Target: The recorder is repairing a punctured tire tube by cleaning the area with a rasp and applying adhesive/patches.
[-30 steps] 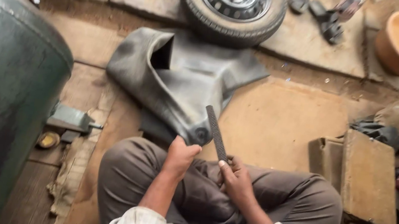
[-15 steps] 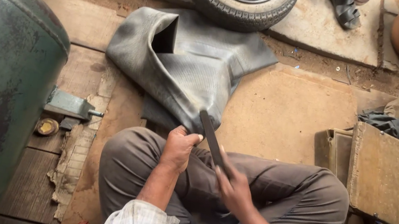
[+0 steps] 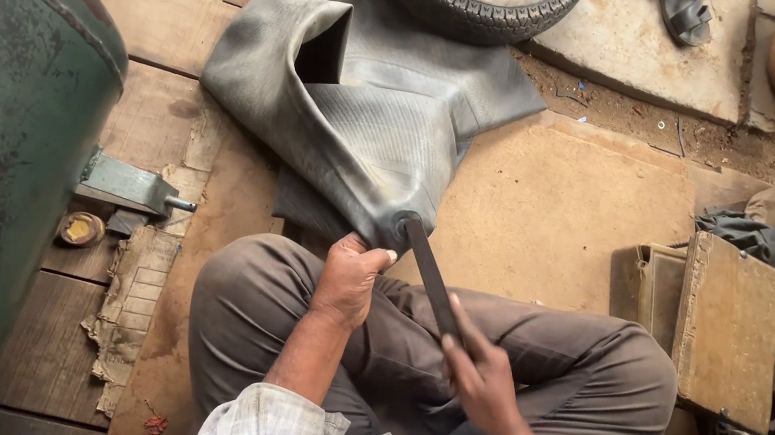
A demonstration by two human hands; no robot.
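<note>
Above lap | right hand [image 3: 485, 375] grips file [image 3: 430, 276] | tip at inner tube [image 3: 372, 114]

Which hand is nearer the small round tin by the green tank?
Left. The left hand grips the inner tube, right of the tin; the right hand, holding the flat tool, sits farther right.

Soft, even daylight, faint shadows, sharp focus, slight wide-angle stretch at edges.

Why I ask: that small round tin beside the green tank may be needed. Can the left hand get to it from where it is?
Probably yes: the left hand grips the inner tube, but only bare boards and the raised left knee lie toward the round tin.
</note>
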